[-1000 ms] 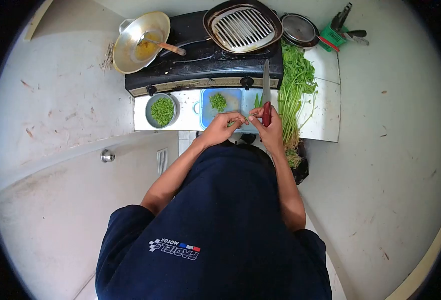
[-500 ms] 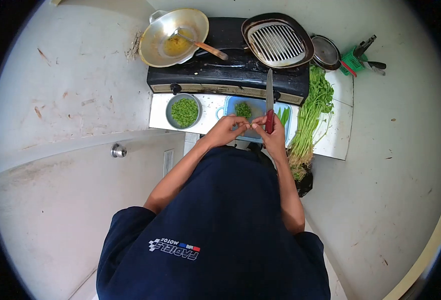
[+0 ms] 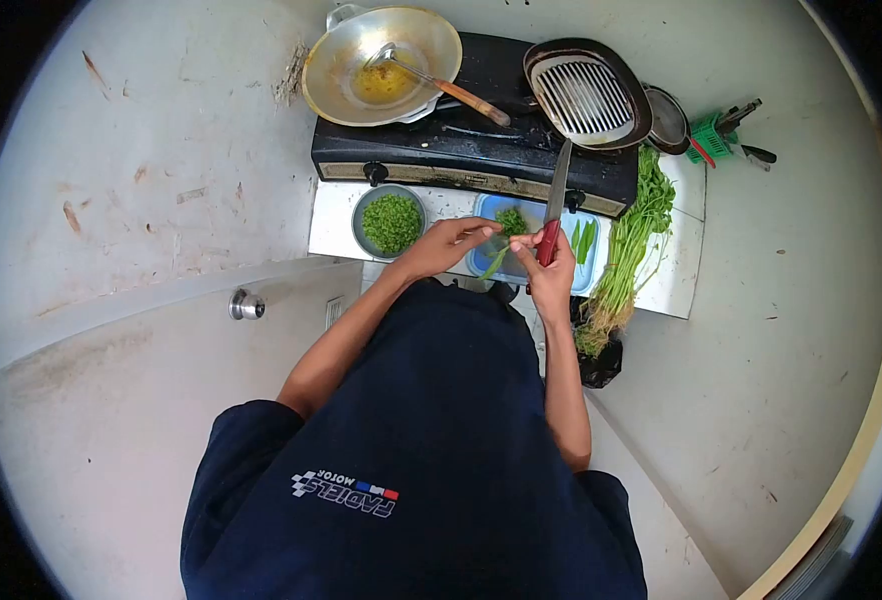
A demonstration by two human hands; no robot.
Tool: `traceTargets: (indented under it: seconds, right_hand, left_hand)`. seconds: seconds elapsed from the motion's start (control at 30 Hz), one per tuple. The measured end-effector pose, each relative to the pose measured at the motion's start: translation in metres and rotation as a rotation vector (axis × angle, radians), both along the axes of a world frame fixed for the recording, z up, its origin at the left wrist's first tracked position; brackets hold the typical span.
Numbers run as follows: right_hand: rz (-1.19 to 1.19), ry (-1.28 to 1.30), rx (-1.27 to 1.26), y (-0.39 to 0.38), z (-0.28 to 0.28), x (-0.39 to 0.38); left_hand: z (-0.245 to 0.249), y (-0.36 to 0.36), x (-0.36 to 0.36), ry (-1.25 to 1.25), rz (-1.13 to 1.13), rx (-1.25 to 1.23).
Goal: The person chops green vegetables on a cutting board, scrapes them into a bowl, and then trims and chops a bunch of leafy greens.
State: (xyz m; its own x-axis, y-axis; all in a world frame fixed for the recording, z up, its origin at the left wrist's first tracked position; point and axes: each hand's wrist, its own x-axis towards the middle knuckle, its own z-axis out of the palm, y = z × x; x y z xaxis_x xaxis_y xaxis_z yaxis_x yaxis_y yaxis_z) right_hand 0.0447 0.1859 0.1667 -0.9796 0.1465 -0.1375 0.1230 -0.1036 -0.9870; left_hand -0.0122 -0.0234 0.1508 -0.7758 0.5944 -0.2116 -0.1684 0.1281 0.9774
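Status: chopping is mid-way, as I read it.

- Left hand (image 3: 441,245): fingers pinched on a green stem (image 3: 496,262), held just above the near edge of the blue board (image 3: 583,282). The exact grip is too small to tell.
- Right hand (image 3: 551,268): fingers closed round the red handle of the knife (image 3: 558,190), blade pointing far, toward the stove (image 3: 431,150). The thumb side looks to be touching the stem too. The blade is off the board, not cutting.
- Done so far: bowl (image 3: 363,205) left of the board is well filled with chopped greens (image 3: 391,222). A small chopped pile (image 3: 511,220) sits on the far part of the board, not moved to the bowl.
- Left to do: a few short stem lengths (image 3: 583,240) lie uncut on the right of the board. A big bunch of leafy greens (image 3: 636,235) lies on the bench (image 3: 329,228) just right of the board, roots near, leaves far. That is the bulk of the work, I judge.
- Stove: wok (image 3: 336,85) far left with yellowish liquid and a spatula (image 3: 446,88) in it, grill pan (image 3: 633,125) far right. No greens in either.

My estimate is less than half done.
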Motion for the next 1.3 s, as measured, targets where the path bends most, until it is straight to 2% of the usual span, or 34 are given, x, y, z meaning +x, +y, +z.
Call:
traceTargets:
  seconds: [0.03,0.13,0.23,0.37,0.5,0.6,0.7,0.8,0.93,1.07,1.2,1.3]
  right_hand:
    - [-0.009,0.007,-0.004,-0.004,-0.001,0.001]
    - [-0.058,-0.030,-0.023,-0.019,0.002,-0.003]
    - [-0.099,-0.028,-0.054,-0.031,0.010,-0.004]
    - [-0.141,-0.026,-0.002,-0.035,0.007,-0.008]
    - [-0.117,0.073,0.040,-0.039,-0.011,-0.012]
    - [-0.093,-0.038,0.018,-0.037,-0.014,-0.012]
    - [-0.132,0.002,0.019,-0.030,-0.026,-0.015]
    - [-0.115,-0.051,0.013,-0.016,-0.031,-0.015]
    - [0.076,-0.187,0.425,0.020,-0.042,-0.006]
    - [0.268,-0.222,0.477,0.055,-0.081,0.007]
    - [0.447,-0.366,0.617,0.075,-0.079,0.015]
    - [0.444,-0.321,0.663,0.081,-0.096,0.028]
  left_hand:
    - [0.005,-0.001,-0.001,0.088,-0.012,-0.049]
    - [-0.004,0.001,-0.009,-0.038,-0.078,0.210]
    - [-0.007,-0.002,-0.018,-0.181,-0.138,0.227]
    - [-0.017,-0.006,-0.021,-0.246,-0.105,0.302]
    - [-0.025,-0.015,-0.019,-0.235,-0.048,0.218]
    - [-0.030,-0.021,-0.017,-0.236,0.008,0.178]
    - [-0.041,-0.027,-0.019,-0.162,0.000,0.093]
    - [-0.053,-0.022,-0.020,-0.065,0.035,-0.111]
    - [-0.075,-0.006,-0.016,0.133,0.062,-0.270]
    - [-0.122,0.014,-0.006,0.247,0.062,-0.321]
    - [-0.134,0.029,0.001,0.234,0.103,-0.398]
    - [-0.144,0.032,0.006,0.299,0.141,-0.423]
